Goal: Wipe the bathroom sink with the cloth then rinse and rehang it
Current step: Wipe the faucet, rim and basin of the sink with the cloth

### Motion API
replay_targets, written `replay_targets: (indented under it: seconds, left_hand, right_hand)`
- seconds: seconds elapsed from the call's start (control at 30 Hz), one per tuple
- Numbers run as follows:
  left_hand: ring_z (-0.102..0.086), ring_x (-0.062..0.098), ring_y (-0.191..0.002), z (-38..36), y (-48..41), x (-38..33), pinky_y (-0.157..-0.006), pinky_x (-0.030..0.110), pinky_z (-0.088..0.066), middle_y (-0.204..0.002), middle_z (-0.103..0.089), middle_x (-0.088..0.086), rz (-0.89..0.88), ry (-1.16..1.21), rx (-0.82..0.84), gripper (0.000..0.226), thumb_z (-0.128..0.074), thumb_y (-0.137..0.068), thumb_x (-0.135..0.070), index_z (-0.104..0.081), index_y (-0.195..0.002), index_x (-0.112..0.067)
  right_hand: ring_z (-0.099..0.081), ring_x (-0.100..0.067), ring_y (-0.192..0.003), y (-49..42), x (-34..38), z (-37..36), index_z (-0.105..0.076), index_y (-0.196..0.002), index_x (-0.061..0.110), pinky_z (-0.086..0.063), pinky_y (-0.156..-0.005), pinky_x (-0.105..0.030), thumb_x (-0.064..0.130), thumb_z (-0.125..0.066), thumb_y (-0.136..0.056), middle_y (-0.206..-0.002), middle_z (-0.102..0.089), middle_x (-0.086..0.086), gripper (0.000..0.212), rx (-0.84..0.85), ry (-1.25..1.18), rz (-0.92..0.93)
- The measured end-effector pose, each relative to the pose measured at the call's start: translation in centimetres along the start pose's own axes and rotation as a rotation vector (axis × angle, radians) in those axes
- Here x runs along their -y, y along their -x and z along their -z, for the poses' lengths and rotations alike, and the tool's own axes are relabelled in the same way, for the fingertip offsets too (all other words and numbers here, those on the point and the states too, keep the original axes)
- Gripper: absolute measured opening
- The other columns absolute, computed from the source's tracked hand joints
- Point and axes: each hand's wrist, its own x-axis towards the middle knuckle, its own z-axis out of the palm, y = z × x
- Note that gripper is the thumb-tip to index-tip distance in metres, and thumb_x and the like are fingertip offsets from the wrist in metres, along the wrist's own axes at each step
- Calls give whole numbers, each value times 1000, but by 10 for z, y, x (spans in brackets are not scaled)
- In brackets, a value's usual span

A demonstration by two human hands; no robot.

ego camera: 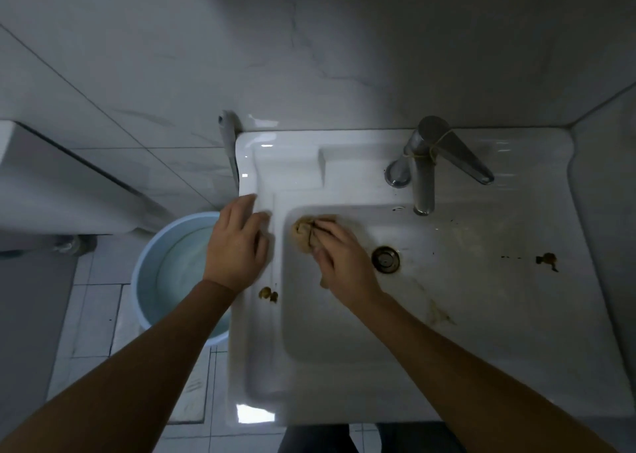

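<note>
Cloth pressed into the sink basin's far-left corner.

The right hand (pixel 339 254) grips the bunched tan cloth (pixel 304 234) — fingers curled over it, pinning it against the sink (pixel 481 318). The wad's long axis runs roughly near-to-far along the basin's left wall, protruding beyond the fingertips. The left hand (pixel 237 246) rests on the left rim — fingers loosely spread, holding nothing.

White sink (pixel 344 377) with faucet (pixel 425 167), tan cloth (pixel 304 234), left hand (pixel 237 246), brown stains (pixel 547 260).
</note>
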Motion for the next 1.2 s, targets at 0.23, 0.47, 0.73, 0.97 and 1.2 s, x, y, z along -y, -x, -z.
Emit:
replay_targets:
  seconds: [0.23,0.47,0.73,0.97,1.2]
  left_hand:
    - [-51,37,-126,25,70,-27,-104,45,-42,-143,-52,18,157,30,-15,42,-60,-90,-18,-59,-129,-5]
    - [-50,32,-132,23,173,-63,-108,43,-42,-147,-49,18,233,7,64,48,-54,-94,-30,-59,-135,-7]
    - [-46,37,-139,9,189,-67,-111,49,-41,-147,-52,22,122,-20,-2,48,-61,-94,-33,-64,-131,-3]
    - [-37,39,-145,5,192,-68,-118,51,-33,-150,-47,24,89,-22,9,52,-58,-90,-29,-60,-134,-2]
    - [-37,39,-145,5,194,-69,-117,49,-34,-150,-47,25,102,2,-20,47,-61,-87,-26,-65,-127,-2]
  right_hand:
    - [-48,3,-72,14,30,14,-47,-75,42,-41,-69,-23,14,-55,-94,-75,-47,21,35,-81,-249,-181]
    - [-57,-20,-115,-29,59,-5,-64,-125,13,-49,-99,-36,19,-51,-97,-125,-63,0,31,169,-83,158]
    - [-41,-23,-138,29,51,-44,-55,-141,13,-34,-114,-30,18,-49,-97,-150,-47,-5,45,214,54,235]
    - [-39,-21,-140,85,28,-35,-55,-141,12,-34,-116,-33,14,-53,-95,-153,-44,-4,46,332,108,382]
    - [-37,-27,-140,66,28,-38,-50,-143,11,-37,-115,-40,16,-52,-93,-158,-36,-7,50,319,153,336]
